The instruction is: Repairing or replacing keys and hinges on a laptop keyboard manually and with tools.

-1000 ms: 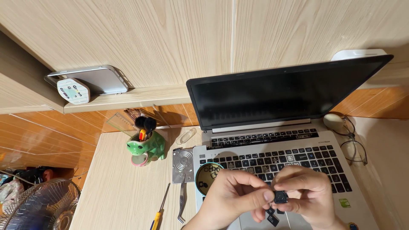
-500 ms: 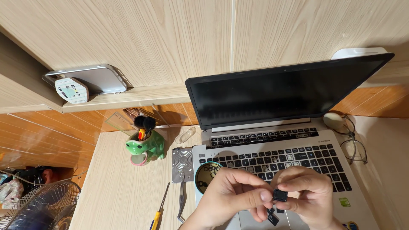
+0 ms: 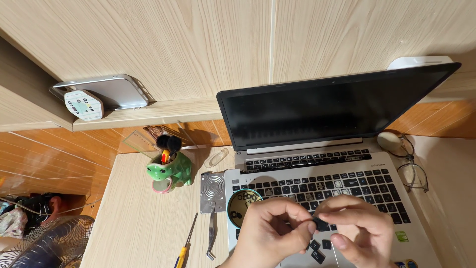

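The left hand (image 3: 270, 231) and right hand (image 3: 359, 228) pinch one small black square keycap (image 3: 321, 224) between their fingertips, held just above the silver laptop's black keyboard (image 3: 347, 186), with loose keycaps (image 3: 317, 250) lying below.

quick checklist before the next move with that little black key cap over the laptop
1. Key cap pinched between both hands: ok, left hand and right hand meet on it.
2. Loose key caps lie on the palm rest, clear of the edge: ok.
3. Small round dish holds removed parts: ok, though it sits on the keyboard corner.
4. Tweezers and screwdriver lie left of the laptop: ok.
5. Clips under the key cap intact: cannot tell.
6. Laptop screen dark: ok.
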